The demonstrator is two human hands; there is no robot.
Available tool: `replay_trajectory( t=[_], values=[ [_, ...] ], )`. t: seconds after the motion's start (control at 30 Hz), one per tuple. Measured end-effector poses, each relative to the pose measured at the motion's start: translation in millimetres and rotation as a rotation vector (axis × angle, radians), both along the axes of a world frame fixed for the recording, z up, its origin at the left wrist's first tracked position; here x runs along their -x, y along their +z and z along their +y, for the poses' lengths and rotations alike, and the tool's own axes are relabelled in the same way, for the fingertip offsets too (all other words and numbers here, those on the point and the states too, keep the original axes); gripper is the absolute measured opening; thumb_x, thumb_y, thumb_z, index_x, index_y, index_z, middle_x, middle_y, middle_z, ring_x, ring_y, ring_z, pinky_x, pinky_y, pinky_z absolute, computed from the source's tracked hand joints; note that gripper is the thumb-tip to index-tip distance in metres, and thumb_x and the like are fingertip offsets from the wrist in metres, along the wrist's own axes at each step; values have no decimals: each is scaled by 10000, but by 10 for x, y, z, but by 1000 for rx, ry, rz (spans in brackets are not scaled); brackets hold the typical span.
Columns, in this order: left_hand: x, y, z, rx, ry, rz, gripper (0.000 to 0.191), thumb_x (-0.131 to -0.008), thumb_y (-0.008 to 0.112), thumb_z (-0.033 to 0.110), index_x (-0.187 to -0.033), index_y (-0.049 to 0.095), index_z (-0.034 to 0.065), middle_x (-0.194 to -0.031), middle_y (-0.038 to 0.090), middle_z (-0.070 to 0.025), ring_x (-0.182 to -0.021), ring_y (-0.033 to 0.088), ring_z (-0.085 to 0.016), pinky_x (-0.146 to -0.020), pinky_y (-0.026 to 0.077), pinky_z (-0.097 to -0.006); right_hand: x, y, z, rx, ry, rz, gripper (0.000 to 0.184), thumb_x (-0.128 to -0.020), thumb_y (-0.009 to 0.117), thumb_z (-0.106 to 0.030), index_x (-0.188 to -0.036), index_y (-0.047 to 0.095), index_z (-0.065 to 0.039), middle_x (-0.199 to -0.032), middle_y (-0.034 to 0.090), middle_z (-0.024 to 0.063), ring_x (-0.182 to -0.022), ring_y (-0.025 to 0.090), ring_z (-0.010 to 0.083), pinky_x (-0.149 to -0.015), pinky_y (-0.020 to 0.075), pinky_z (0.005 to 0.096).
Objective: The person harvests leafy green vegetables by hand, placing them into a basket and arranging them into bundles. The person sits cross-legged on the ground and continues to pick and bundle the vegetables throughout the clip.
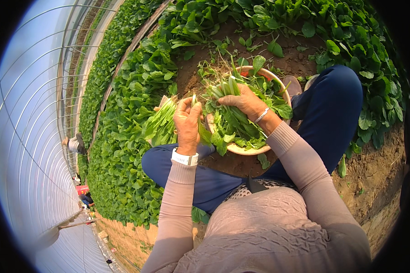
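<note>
My right hand (247, 102) is closed around a bunch of leafy greens (237, 119), its pale stem ends pointing up and away from me. Below this bunch is a round basin (249, 150) with a pale rim and reddish inside, heaped with loose leaves (276, 102). Pinched between the thumb and fingers of my left hand (188, 119) is a single leafy green (204, 132), held just left of the basin. Farther left, a pile of greens (161, 123) lies with stems together on a support that is mostly hidden.
Dense leafy crop (126, 146) grows to the left and beyond the basin. Bare soil (372, 191) shows at right. My bent knees (331, 102) flank the basin. Plastic greenhouse sheeting (27, 136) on metal hoops rises at left; other people (76, 144) are far along it.
</note>
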State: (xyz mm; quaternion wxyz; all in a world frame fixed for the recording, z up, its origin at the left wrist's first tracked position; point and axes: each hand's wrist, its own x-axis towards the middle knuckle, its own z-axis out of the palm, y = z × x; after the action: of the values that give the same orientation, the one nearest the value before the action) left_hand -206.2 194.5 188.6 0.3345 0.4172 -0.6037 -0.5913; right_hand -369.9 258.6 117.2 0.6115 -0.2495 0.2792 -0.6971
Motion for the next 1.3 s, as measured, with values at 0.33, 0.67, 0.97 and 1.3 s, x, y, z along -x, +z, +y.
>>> replay_trajectory(
  t=[0.33,0.67,0.97,1.3],
  values=[
    [76,-78,47,-299,47,201,117,-887,676,102,-956,610,35,-723,582,2,-492,462,-70,-466,397,-226,2,-12,32,-43,2,-41,310,-824,672,-73,-1118,609,1,-988,653,45,-874,610,128,-804,498,275],
    [138,-151,117,-73,38,106,232,-889,686,132,-1059,622,-11,-809,633,4,-549,472,-32,-488,371,-162,-63,5,17,-38,79,239,247,-812,685,-31,-1049,619,-3,-907,655,23,-790,601,99,-724,504,247],
    [135,-315,175,-91,150,128,192,-883,687,139,-1020,662,8,-759,598,33,-569,475,-32,-504,379,-186,-179,105,42,-144,1,189,267,-832,655,-34,-1095,617,-13,-982,656,23,-855,611,110,-796,496,255],
    [-152,-96,102,0,340,330,184,-939,602,185,-1046,664,49,-832,678,1,-508,436,-22,-471,383,-182,194,-400,-96,-283,-305,-91,306,-901,634,-123,-1167,528,-15,-1081,637,111,-990,613,202,-865,538,361]
  ],
)
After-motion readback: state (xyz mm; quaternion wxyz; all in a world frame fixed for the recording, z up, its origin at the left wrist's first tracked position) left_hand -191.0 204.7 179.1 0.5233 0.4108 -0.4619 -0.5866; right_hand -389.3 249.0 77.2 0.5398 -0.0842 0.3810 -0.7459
